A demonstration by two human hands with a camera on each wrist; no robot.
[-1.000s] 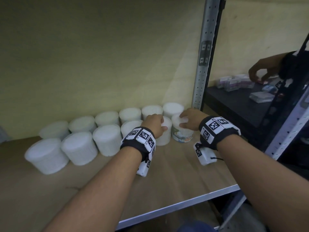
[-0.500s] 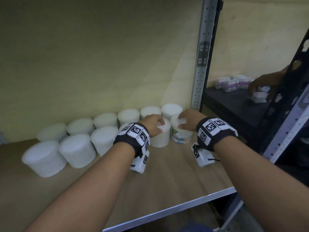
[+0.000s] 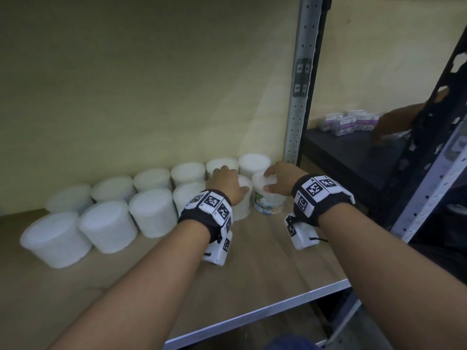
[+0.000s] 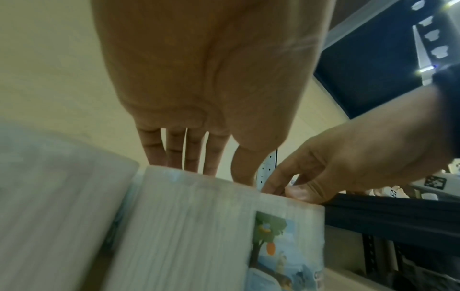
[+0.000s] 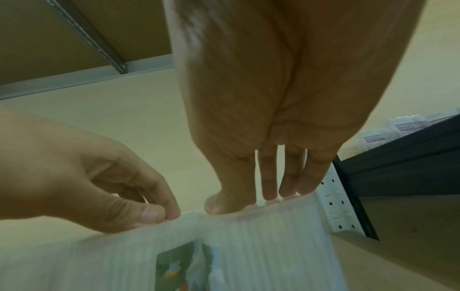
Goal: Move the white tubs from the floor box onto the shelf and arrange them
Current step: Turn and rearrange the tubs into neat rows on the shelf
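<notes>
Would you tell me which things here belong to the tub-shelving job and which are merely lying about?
Job: white tubs in two rows on the wooden shelf; labelled tub, gripped by the right hand; plain tub beside it, gripped by the left hand.
Lying about: purple-labelled packs on the black shelf; another person's hand.

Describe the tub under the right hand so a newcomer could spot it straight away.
Find the grey perforated post at the wooden shelf's right end. The tub is the front-row one nearest that post, under the right hand. It alone shows a colourful picture label; the other tubs look plain white.
</notes>
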